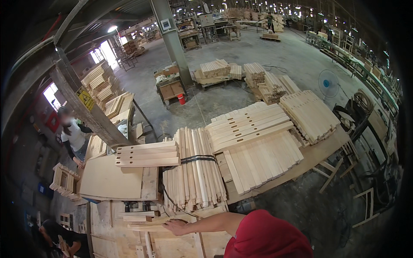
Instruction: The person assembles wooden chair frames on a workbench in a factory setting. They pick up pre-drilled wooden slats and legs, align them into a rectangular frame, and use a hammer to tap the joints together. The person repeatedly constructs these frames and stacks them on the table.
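While the R hand is resting palm-down on the near desk, a pale wood strip is lying at its fingers, a bit in from the far edge of the desk. Can't tell if the hand is clamping the strip or just lying on it, tbh. Some short wood pcs are sitting right behind the strip, closer to that far edge. Past the edge, a big bundle of strips is lying w/ a black strap running across. Slotted pcs are sitting L of it, over the far R corner of a brown board. FYI a co-worker in a white top is standing near the board's far L corner, & another person in dark clothes is holding some wood, bottom L.
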`<state>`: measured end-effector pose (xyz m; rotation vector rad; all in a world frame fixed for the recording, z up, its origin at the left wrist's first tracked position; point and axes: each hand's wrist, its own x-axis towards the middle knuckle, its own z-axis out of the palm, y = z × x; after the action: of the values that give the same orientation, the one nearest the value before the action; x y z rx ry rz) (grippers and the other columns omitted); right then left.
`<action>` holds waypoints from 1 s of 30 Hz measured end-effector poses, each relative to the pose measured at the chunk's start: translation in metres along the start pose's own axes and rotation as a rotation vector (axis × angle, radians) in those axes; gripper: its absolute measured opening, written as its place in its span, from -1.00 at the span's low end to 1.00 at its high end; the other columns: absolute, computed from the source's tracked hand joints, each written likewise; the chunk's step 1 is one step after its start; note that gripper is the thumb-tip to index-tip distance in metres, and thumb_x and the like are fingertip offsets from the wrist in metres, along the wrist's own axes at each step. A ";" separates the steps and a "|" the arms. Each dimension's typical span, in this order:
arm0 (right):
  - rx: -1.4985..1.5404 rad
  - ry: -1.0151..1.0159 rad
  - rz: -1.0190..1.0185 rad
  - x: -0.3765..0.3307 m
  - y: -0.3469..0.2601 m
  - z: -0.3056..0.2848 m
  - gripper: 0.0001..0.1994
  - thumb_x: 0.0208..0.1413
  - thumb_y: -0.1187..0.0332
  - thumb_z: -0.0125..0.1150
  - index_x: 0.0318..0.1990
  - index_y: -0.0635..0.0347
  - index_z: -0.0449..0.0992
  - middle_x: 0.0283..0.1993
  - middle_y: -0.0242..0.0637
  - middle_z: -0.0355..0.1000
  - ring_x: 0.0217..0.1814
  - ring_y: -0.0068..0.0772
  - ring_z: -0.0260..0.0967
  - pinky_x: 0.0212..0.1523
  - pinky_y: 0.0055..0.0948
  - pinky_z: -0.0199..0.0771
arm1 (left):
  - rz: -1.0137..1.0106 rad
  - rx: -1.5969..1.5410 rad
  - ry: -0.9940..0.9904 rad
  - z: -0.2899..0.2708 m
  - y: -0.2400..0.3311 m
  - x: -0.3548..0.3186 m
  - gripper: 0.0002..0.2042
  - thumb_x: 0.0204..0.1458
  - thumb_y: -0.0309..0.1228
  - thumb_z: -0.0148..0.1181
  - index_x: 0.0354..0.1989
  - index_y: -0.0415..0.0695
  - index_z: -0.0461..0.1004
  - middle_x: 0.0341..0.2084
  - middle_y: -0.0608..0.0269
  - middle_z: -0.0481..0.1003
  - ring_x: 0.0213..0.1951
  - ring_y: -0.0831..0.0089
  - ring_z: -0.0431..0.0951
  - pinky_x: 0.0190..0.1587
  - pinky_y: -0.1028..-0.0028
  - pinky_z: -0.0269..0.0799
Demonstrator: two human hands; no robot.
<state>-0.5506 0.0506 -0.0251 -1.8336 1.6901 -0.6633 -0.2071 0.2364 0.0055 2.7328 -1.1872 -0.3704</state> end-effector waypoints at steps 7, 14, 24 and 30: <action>0.004 0.015 0.046 0.001 0.004 0.001 -0.28 0.03 0.59 0.02 0.45 0.23 0.11 0.21 0.12 0.28 0.19 0.18 0.33 0.18 0.01 0.40 | 0.096 -0.038 0.055 0.011 0.013 -0.002 -0.65 0.24 -0.12 0.08 0.09 0.00 0.52 -0.08 0.21 0.58 -0.02 0.26 0.57 -0.08 0.14 0.50; 0.015 -0.013 0.031 0.002 0.001 0.001 -0.30 0.07 0.57 -0.06 0.46 0.22 0.10 0.22 0.10 0.27 0.22 0.16 0.29 0.24 0.00 0.36 | 0.167 -0.058 0.104 0.019 0.014 -0.003 -0.63 0.23 -0.09 0.11 0.12 0.03 0.52 -0.04 0.27 0.57 0.03 0.31 0.55 -0.01 0.16 0.47; 0.007 -0.012 0.015 0.004 0.001 0.002 -0.29 0.06 0.58 -0.07 0.47 0.22 0.10 0.23 0.12 0.26 0.24 0.18 0.28 0.25 0.00 0.35 | 0.341 -0.096 0.196 0.028 0.012 -0.005 -0.59 0.21 -0.04 0.15 0.15 0.08 0.52 0.03 0.36 0.56 0.10 0.38 0.53 0.09 0.18 0.43; -0.044 0.020 0.021 0.001 0.008 0.006 -0.29 0.05 0.55 -0.05 0.46 0.23 0.11 0.20 0.07 0.28 0.21 0.14 0.30 0.22 -0.01 0.38 | 0.541 -0.112 0.312 0.030 0.008 -0.011 -0.57 0.20 -0.01 0.18 0.17 0.10 0.52 0.07 0.41 0.56 0.14 0.42 0.51 0.15 0.19 0.40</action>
<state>-0.5517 0.0493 -0.0350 -1.8423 1.7480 -0.6423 -0.2285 0.2380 -0.0193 2.1502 -1.6653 0.0530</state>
